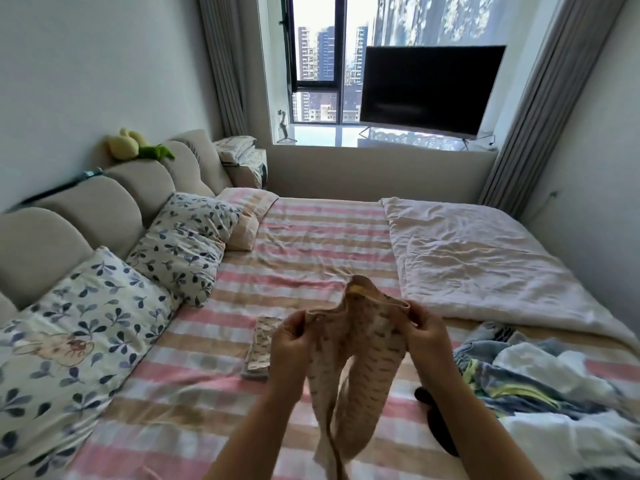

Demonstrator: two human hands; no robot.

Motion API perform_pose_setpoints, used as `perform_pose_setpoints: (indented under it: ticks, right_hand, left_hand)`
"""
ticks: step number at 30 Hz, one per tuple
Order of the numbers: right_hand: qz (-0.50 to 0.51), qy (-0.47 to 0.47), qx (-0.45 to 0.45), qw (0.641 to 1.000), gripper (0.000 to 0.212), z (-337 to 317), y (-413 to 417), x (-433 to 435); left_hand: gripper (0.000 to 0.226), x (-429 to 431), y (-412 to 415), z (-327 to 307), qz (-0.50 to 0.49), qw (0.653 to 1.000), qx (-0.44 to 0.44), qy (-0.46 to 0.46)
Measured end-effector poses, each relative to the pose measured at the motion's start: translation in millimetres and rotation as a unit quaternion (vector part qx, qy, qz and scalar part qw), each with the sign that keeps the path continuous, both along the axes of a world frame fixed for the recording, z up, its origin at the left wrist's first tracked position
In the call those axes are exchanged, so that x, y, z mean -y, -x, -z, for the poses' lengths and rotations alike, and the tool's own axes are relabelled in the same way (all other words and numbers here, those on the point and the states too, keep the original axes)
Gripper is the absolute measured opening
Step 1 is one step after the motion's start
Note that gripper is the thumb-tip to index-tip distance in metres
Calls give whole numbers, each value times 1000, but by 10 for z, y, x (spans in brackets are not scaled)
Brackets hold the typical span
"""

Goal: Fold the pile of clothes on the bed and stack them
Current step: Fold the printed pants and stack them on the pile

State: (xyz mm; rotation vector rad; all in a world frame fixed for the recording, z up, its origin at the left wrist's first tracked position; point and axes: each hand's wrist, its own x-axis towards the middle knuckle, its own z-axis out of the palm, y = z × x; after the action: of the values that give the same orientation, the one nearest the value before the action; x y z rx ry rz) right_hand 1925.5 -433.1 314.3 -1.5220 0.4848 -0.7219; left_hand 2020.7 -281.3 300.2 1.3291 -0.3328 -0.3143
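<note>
I hold up a small beige patterned pair of trousers [360, 368] above the striped bed sheet [304, 244]. My left hand [291, 344] pinches the left side of its waistband and my right hand [427, 332] pinches the right side. The two legs hang down between my forearms. One folded beige patterned garment [260, 346] lies flat on the sheet just left of my left hand. A loose pile of clothes [540, 386] in blue, white and yellow lies at the right, beside my right arm.
Three leaf-print pillows [183, 244] lean on the padded headboard [104, 209] at the left. A pale crumpled quilt [485, 261] covers the far right of the bed. A dark object [436, 420] lies under my right forearm. A television [429, 88] stands on the window sill.
</note>
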Motion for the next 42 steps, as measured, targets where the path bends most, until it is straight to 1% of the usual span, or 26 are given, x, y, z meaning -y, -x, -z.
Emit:
perform_pose_setpoints:
  ticks: [2, 4, 6, 8, 9, 11, 13, 16, 17, 18, 19, 21, 23, 27, 29, 31, 33, 35, 38, 40, 42]
  right_hand:
    - [16, 2, 3, 1000, 23, -79, 49, 93]
    - [21, 3, 13, 1000, 22, -153, 100, 169]
    - [7, -12, 31, 999, 18, -204, 134, 231]
    - [-17, -27, 33, 999, 10, -241, 149, 273]
    - [-27, -35, 31, 999, 14, -245, 149, 291]
    - [-41, -66, 34, 996, 22, -244, 160, 331]
    - [-52, -93, 37, 994, 21, -235, 172, 370]
    - [-64, -106, 30, 992, 12, -206, 193, 408]
    - [-68, -100, 26, 992, 6, -199, 201, 420]
    - [-72, -82, 19, 994, 7, -188, 217, 431]
    - [-77, -54, 3, 996, 13, -182, 231, 440]
    - [-88, 2, -30, 996, 17, -185, 271, 448]
    - [-92, 39, -48, 994, 18, -187, 298, 452]
    - [-92, 154, -115, 977, 15, -187, 341, 508]
    - [-92, 206, -148, 963, 15, -189, 361, 544]
    - [-76, 245, -168, 952, 10, -189, 376, 587]
    - [-63, 247, -167, 952, 9, -191, 387, 627]
    - [-60, 224, -158, 960, 12, -202, 402, 654]
    - [-55, 158, -123, 978, 12, -205, 398, 620]
    - [-35, 116, -96, 988, 12, -189, 353, 531]
    - [-1, 67, -76, 995, 23, -165, 292, 399]
  left_hand:
    - [22, -106, -135, -119, -18, 1000, -14, 13]
    - [18, -205, -269, -242, -13, 1000, -11, 22]
    - [11, -268, -387, -338, -1, 1000, -8, 15]
    - [12, -290, -472, -408, 20, 1000, -9, 12]
    - [14, -295, -508, -439, 30, 999, -7, 7]
    - [15, -304, -567, -497, 45, 999, 1, -7]
    - [10, -327, -615, -528, 59, 998, 9, -21]
    - [20, -382, -649, -540, 98, 992, 49, -66]
    - [18, -395, -655, -543, 112, 988, 71, -84]
    - [13, -406, -659, -547, 126, 981, 103, -108]
    - [10, -414, -665, -550, 139, 970, 142, -140]
    - [11, -412, -673, -557, 171, 943, 204, -201]
    - [18, -401, -672, -561, 199, 928, 219, -225]
    - [34, -411, -705, -538, 230, 917, 223, -237]
    - [30, -415, -726, -521, 231, 899, 260, -267]
    - [22, -408, -751, -506, 227, 881, 290, -298]
    - [12, -413, -765, -504, 228, 875, 294, -311]
    - [14, -423, -769, -494, 224, 890, 268, -293]
    - [11, -393, -697, -437, 201, 940, 161, -225]
    - [12, -293, -594, -387, 141, 967, 87, -193]
    - [12, -163, -438, -370, 76, 985, 25, -153]
